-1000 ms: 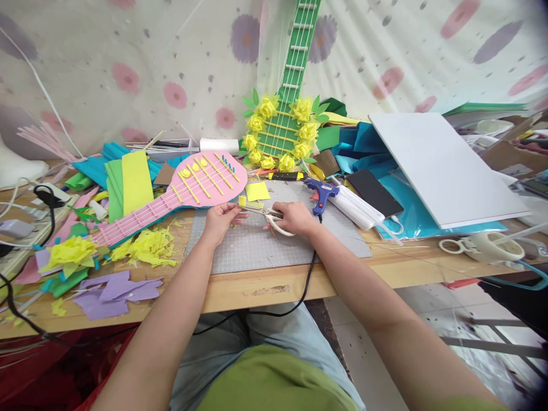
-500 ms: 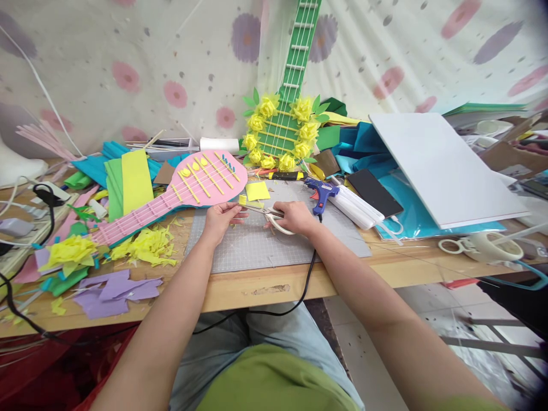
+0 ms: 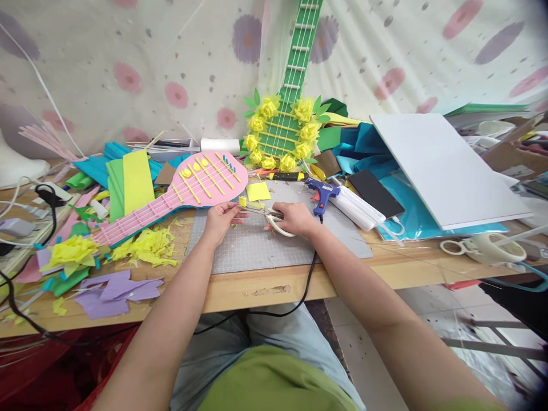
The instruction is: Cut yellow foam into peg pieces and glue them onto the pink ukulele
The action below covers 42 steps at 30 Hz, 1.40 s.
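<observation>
My right hand is wrapped round the handles of white-handled scissors, whose blades point left over the grey cutting mat. Between the thumb and fingers of my left hand is a small yellow paper piece, close to the blade tips. A yellow square lies on the mat just behind the blades. To the left rests a pink paper guitar with yellow strips. A green paper guitar ringed by yellow flowers leans upright behind the mat.
A blue glue gun, white sticks and a dark phone lie right of the mat. Yellow scraps and purple paper are at the left. A white board stands far right.
The yellow piece at the blade tips looks smaller or turned. Both hands stay in nearly the same place, and the view has shifted slightly.
</observation>
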Motion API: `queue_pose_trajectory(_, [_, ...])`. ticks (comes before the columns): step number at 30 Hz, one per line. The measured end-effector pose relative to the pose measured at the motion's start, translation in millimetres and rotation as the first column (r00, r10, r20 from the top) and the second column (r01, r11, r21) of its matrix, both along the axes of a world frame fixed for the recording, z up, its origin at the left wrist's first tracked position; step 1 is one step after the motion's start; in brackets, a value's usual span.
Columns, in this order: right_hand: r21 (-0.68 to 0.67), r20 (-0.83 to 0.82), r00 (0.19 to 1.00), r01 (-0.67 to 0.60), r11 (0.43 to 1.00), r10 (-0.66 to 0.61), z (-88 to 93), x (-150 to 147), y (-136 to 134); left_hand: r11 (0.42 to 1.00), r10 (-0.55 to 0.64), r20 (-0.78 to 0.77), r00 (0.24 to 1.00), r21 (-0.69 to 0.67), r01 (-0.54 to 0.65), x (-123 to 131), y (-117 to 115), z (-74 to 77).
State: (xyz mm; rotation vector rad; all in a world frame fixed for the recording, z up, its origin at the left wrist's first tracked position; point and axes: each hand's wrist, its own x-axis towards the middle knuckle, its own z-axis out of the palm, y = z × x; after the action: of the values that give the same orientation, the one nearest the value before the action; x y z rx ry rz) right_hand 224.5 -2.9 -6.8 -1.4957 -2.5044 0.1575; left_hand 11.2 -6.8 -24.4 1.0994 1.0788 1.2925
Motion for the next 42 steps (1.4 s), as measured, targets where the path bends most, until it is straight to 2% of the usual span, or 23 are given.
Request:
queue_pose_trajectory(35, [-0.022,-0.008,1.0,0.027,0.999,-0.027,-1.3,1.2,2.4,1.0,-0.001,-0.052,0.999,-0.006,0.0,-0.8,-2.2,1.9])
queue_pose_trajectory(40, [-0.022,-0.03,0.999,0.016,1.0,-0.016,1.9,1.7,0.7,0.998,0.07,-0.007,0.998,0.001,-0.07,-1.6,-3.6,4.7])
queue_pose_trajectory(42, [-0.006,-0.037,0.998,0.049,0.999,-0.049,4.1,2.7,-0.3,0.992,0.123,0.022,0.992,-0.004,-0.123,-2.5,-3.7,6.5])
